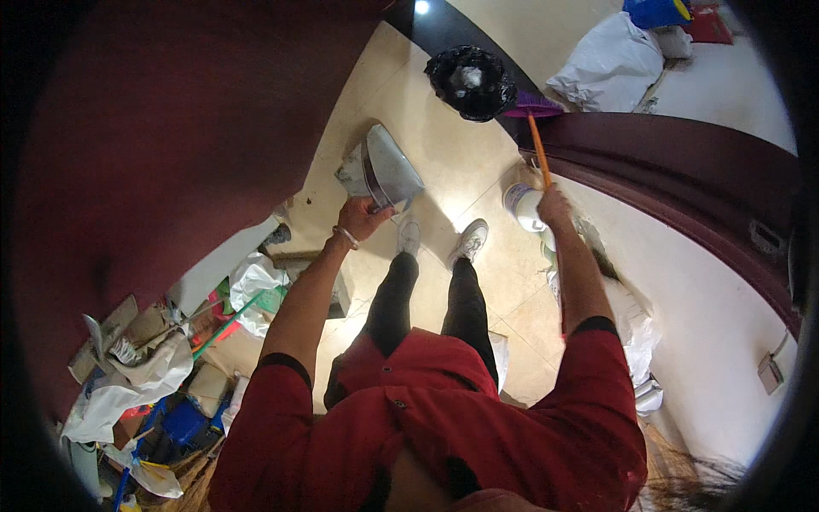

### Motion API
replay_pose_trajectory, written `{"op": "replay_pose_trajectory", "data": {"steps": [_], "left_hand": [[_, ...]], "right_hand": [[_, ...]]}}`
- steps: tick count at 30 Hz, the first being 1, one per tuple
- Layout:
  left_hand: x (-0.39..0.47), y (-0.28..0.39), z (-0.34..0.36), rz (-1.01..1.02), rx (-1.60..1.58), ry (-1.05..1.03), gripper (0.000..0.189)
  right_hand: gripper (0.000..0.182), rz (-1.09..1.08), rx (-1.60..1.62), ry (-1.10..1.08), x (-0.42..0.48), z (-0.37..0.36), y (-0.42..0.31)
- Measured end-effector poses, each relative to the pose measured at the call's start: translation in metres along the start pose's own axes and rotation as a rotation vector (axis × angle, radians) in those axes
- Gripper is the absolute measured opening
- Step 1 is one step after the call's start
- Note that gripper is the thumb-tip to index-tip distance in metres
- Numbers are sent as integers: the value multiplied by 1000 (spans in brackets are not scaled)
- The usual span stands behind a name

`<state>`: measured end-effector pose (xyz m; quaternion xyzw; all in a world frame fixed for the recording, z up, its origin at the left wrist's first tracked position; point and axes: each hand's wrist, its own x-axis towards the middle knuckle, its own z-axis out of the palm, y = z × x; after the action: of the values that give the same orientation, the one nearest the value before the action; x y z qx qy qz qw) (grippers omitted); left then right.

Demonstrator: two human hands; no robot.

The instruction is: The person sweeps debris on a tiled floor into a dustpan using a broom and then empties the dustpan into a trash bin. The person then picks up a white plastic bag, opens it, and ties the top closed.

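My left hand (363,219) grips a grey dustpan (391,160) by its near end, holding it tilted above the tiled floor. A bangle circles that wrist. In my right hand (555,206) is the orange handle (539,147) of a broom. The broom's purple bristles (536,105) rest near the dark door threshold, beside a bin lined with a black plastic bag (441,80). Some whitish material (471,77) lies inside the bag. A white plastic bucket (526,208) with a label stands by the wall, close to my right hand.
A dark red door (192,115) fills the left side, and a door frame (672,144) runs along the right. Beyond the threshold lies a white sack (611,64). Mixed clutter with a white plastic sheet (147,377) and a blue container (184,422) covers the lower left.
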<state>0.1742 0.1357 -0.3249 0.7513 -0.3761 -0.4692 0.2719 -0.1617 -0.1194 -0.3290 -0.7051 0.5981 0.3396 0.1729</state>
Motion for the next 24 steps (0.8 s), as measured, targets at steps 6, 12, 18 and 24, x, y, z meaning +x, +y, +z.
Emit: {"op": "replay_pose_trajectory", "data": {"steps": [6,12,18,24], "left_hand": [[4,-1,0,-47,-28,12,35],[16,-37,-18,-87,87,-51,38],[5,-48,-16,-33,-121,-68,36],[-10,-76,-31,-90,-17,-267,32]], "right_hand": [[51,-187,34,-89,-38,33,24],[26,-166,568,-372,-141,56,-40],[40,-7,1058,-674,-239,10,-38],[33,-159,684,-254,-188,77,-45]]}}
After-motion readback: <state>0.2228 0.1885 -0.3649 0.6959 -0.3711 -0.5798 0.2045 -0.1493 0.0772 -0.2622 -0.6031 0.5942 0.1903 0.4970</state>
